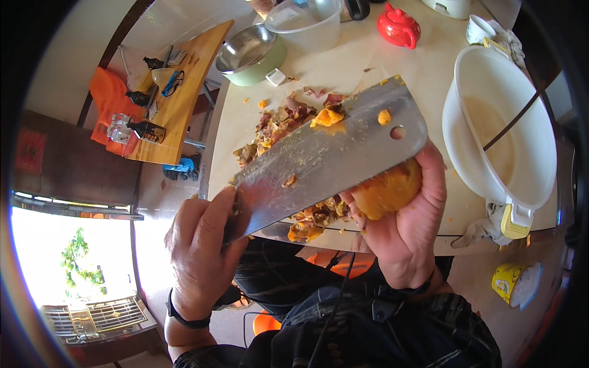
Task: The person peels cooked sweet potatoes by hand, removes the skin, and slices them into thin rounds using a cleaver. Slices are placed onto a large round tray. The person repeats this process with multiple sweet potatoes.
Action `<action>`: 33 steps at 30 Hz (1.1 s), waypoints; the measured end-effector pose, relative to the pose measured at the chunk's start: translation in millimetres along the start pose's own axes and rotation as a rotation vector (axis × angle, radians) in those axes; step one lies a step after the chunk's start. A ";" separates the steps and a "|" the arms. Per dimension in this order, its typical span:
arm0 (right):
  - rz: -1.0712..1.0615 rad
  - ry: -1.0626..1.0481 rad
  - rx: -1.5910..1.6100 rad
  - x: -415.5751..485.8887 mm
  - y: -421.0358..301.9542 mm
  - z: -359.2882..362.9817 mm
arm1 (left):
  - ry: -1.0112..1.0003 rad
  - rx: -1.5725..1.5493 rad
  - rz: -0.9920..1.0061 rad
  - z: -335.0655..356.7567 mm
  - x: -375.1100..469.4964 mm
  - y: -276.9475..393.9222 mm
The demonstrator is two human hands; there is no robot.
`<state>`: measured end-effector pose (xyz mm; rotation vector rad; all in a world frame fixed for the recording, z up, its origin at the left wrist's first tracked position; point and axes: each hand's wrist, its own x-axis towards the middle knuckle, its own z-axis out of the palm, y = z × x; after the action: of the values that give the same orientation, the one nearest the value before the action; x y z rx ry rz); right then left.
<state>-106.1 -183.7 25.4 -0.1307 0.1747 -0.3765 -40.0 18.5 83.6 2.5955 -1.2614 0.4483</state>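
My left hand [202, 248] grips the handle of a broad steel cleaver [322, 147], whose blade slants up to the right. Bits of orange flesh stick to the blade, and a round hole shows near its far corner. Cupped in my right hand [409, 230] is a piece of orange-fleshed sweet potato [389, 188], palm up. The blade's lower edge lies across the upper side of this piece; whether it touches is not clear. Reddish-brown peelings [285, 117] are heaped on the table beyond the blade, and more scraps [317, 221] lie below it, partly hidden.
A large white basin [464, 138] with cloudy liquid stands on the table [359, 69] at right. Toward the back are a green-sided metal bowl [251, 57], a clear plastic tub [306, 30] and a red teapot [399, 26]. A wooden table [179, 110] holds bottles at left.
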 end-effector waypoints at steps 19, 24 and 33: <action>0.173 -0.255 -0.460 -13.4 2.4 8.4 | 0.189 0.514 0.292 -3.5 -11.5 -33.6; 0.094 -0.181 -0.318 -1.6 2.2 2.6 | 0.108 0.545 0.275 -14.3 -29.0 -41.5; 0.026 -0.075 -0.004 2.8 9.9 -11.8 | -0.064 -0.303 -0.731 -33.0 -74.8 -30.5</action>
<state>-102.3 -176.7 11.9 -0.1462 0.1033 -0.3453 -65.4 102.1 85.1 2.5722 -0.2889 0.0285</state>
